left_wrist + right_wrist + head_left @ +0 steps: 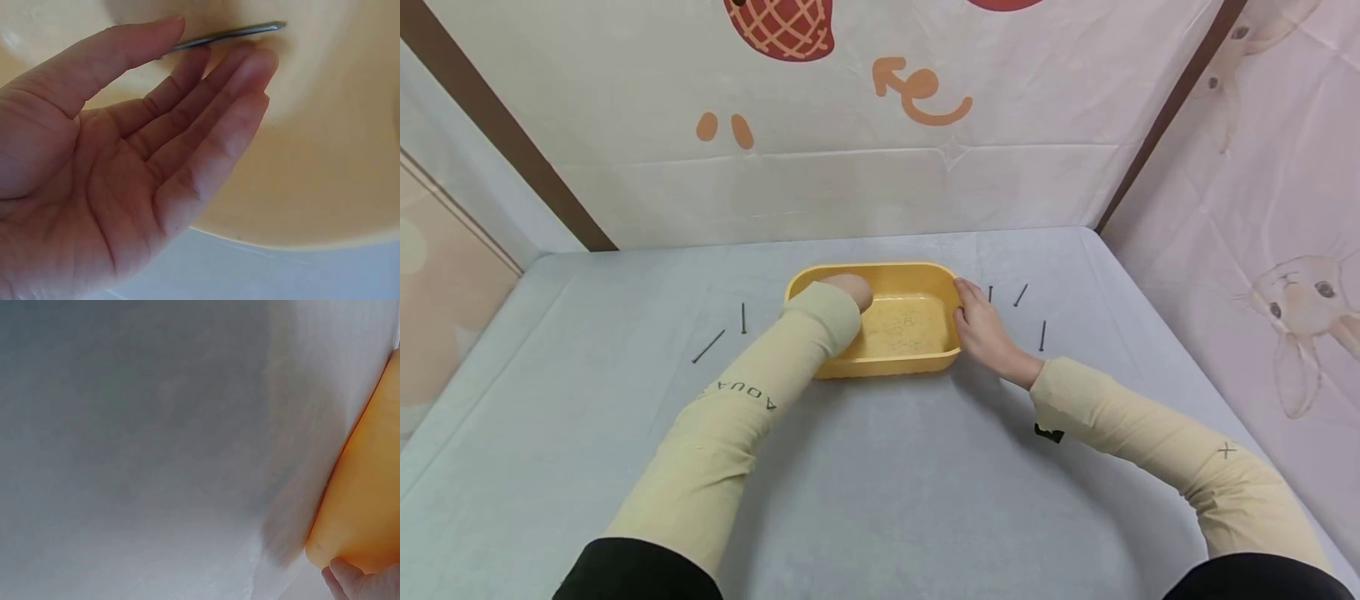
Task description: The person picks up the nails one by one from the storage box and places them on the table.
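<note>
A yellow plastic basin (901, 366) sits on the cloth-covered table. My left hand (852, 287) reaches over its left side and down into it; in the head view the sleeve hides most of the fingers. Seen from the left wrist, a grey metal nail (244, 31) is pinched between the thumb and index fingertips, its pointed end sticking out past them, close over the basin's pale inside. At the basin's right end my right hand (987, 333) grips the rim, fingers at the edge. The right wrist view catches only its fingertips (347, 574) against the outer wall.
Two nails lie left of the basin, a slanted nail (708, 347) and an upright-pointing nail (743, 318). Three more lie to the right, among them one nail (1042, 335) near the right forearm. A printed curtain (850, 192) hangs behind the table (880, 483).
</note>
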The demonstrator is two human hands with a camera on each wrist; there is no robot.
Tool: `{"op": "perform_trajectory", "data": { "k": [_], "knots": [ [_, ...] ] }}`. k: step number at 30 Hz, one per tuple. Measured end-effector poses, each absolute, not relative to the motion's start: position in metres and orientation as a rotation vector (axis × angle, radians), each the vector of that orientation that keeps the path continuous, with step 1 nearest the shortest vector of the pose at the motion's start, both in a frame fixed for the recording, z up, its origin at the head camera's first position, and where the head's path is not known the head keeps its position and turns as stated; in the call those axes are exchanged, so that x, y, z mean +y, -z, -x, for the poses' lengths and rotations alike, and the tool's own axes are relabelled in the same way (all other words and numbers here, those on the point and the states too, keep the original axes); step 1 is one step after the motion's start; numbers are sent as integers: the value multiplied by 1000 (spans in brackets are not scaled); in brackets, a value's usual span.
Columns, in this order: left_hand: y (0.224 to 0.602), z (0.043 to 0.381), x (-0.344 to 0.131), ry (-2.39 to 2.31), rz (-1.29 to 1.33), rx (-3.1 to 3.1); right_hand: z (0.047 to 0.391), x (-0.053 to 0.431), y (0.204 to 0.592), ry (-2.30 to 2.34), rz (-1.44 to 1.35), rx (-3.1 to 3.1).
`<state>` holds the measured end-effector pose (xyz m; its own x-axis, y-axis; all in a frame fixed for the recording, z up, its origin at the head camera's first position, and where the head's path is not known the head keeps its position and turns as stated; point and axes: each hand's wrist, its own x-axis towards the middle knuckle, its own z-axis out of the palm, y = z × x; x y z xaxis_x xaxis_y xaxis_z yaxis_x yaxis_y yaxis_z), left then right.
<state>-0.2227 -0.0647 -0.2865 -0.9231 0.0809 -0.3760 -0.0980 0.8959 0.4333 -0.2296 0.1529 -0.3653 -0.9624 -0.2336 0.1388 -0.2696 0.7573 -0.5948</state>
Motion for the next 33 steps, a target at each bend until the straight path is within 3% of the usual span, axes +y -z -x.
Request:
{"op": "perform_trajectory", "data": {
  "k": [22, 28, 33],
  "knots": [
    [288, 223, -57, -567, 8, 2698, 229, 153, 364, -989, -421, -2893],
    [279, 221, -58, -450, -238, 2775, 230, 153, 364, -996, -429, -2887],
    [272, 227, -54, -393, -270, 2754, 231, 154, 365, -1001, -431, -2887]
  ]
}}
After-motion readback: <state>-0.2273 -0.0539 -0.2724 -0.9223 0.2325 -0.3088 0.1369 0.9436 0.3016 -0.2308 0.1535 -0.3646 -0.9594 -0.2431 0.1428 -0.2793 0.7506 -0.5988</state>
